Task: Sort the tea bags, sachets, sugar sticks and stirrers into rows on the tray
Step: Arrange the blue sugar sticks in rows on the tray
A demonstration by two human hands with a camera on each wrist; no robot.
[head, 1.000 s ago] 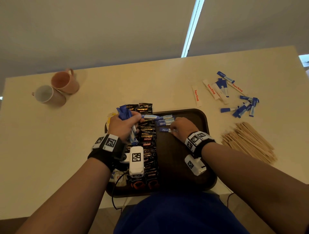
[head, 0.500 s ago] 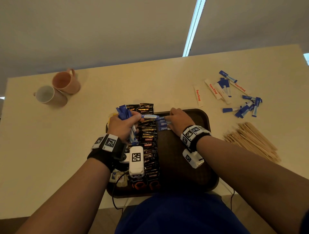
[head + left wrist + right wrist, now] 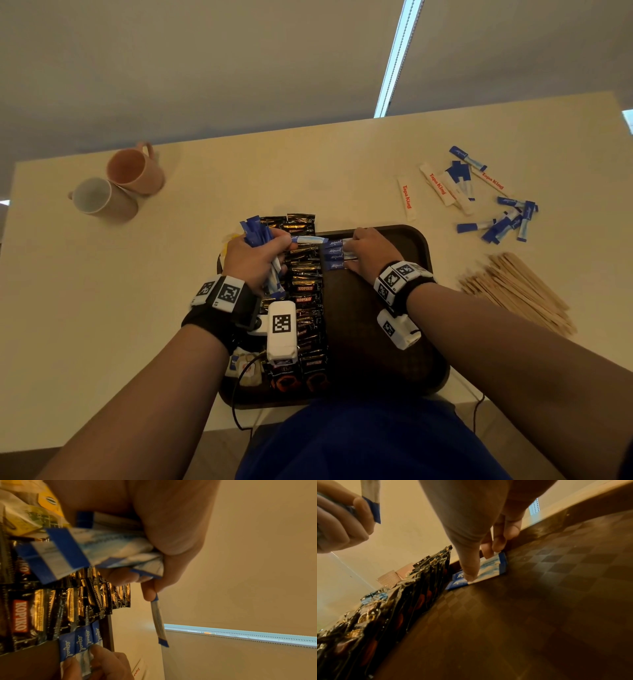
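While your left hand (image 3: pixel 255 260) clutches a fistful of blue sugar sticks (image 3: pixel 96 547) over the sachet row (image 3: pixel 306 294), its thumb and forefinger pinch one single stick (image 3: pixel 308 239) pointing toward 3 o'clock. Your right hand (image 3: pixel 371 255) lies palm down at the tray's (image 3: pixel 421 246) 12 o'clock edge, fingers (image 3: pixel 471 566) slightly curled, tips pressing the laid sticks (image 3: pixel 334 254) flat beside the sachets.

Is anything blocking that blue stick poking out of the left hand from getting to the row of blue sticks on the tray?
Nothing visible lies between. The blue stick pinched by the left hand points at the row of blue sticks on the tray. Only the right hand is there, its fingers pressing on that row.
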